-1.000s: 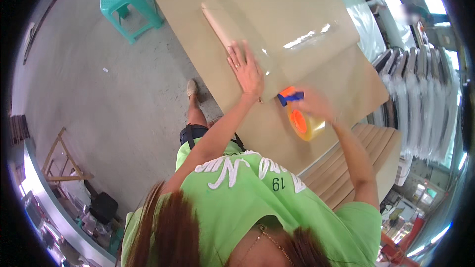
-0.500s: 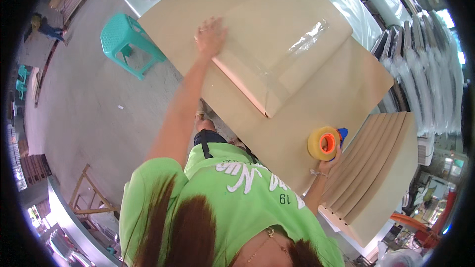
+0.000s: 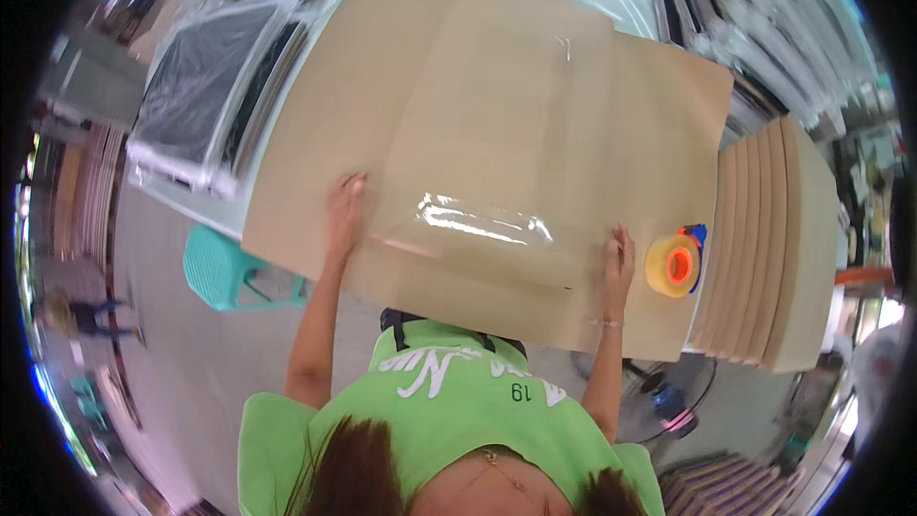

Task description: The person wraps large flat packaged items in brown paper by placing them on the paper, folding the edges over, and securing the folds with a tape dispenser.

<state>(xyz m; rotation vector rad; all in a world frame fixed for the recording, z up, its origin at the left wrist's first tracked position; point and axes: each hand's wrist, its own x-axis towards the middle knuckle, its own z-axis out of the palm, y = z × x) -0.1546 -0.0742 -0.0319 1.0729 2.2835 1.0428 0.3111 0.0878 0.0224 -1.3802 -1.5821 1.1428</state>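
Note:
A flat parcel wrapped in brown cardboard lies on a larger cardboard sheet. Shiny clear tape runs across its near end. By the parcel's near left corner is my left hand, holding nothing, its fingers loosely bent and apart. At the near right side my right hand is also free, fingers pointing away from me next to the parcel's edge. Just right of it a tape dispenser, with a yellowish roll, orange hub and blue body, rests on the sheet.
Folded cardboard pieces stand in a row at the right. Plastic-wrapped panels lie at the far left, and more wrapped panels stand far right. A green stool is beside the table; a person is farther off.
My right hand has let go of the tape dispenser, now lying on the sheet. The parcel has turned to sit squarer before me. My left hand has drawn nearer to me, and the view has shifted.

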